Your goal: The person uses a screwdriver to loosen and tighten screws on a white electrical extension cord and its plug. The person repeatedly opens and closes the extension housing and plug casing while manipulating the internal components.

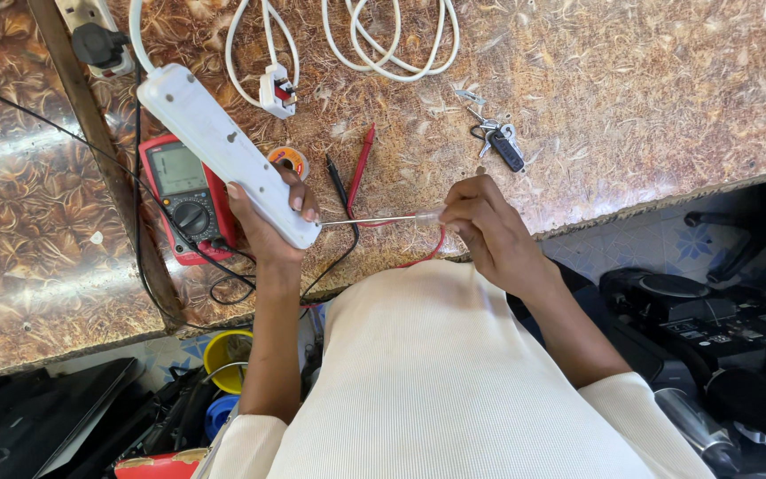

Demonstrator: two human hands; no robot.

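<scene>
Now | left hand (pixel 263 226) grips power strip (pixel 228 151) | right hand (pixel 485 226) pinches screwdriver (pixel 383 219) | brown marbled countertop (pixel 649 98), tiled floor (pixel 640 244)

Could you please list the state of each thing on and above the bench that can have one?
Long white plastic power strip: lifted off the bench, gripped in the left hand.
Slim metal-shafted screwdriver: held in the right hand, tip at the strip's end.
Red handheld multimeter: lying flat, screen blank.
Red and black test probes: lying loose on the bench.
White three-pin plug: unplugged, lying on the bench.
Bunch of keys: lying flat.
</scene>
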